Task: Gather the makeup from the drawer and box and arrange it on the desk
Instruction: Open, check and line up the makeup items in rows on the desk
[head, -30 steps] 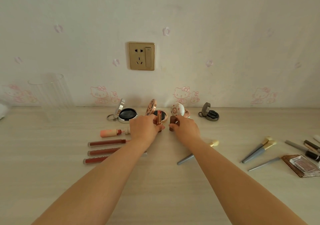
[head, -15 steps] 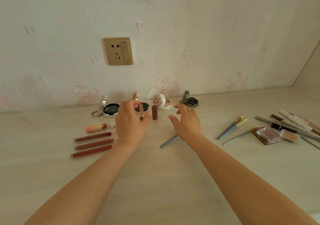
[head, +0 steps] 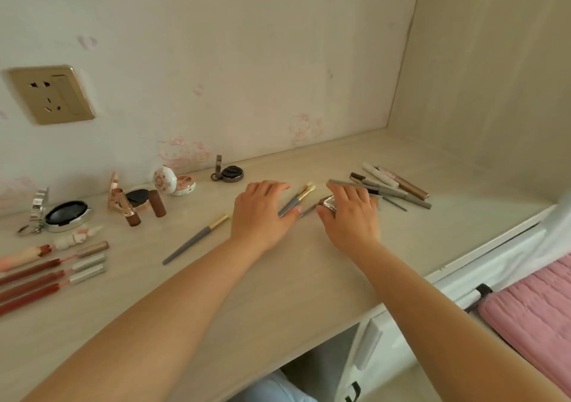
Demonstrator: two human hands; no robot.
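Note:
My left hand lies relaxed on the desk, its thumb beside two grey brushes with gold ferrules. My right hand covers a small clear eyeshadow palette, with its thumb at the near edge and its fingers curled over the top. An open lipstick and its brown cap stand at the left, in front of an open compact. Red lip gloss tubes lie in a row at the far left. One grey brush lies alone near my left forearm.
Several pencils and liners lie behind my right hand. Other compacts stand along the wall. A wall socket is upper left. White drawers sit under the desk, and pink bedding is at the right.
Both hands let go of the lipstick and cap, which now stand on the desk. Both hands moved right to the brushes and palette, and the view turned right.

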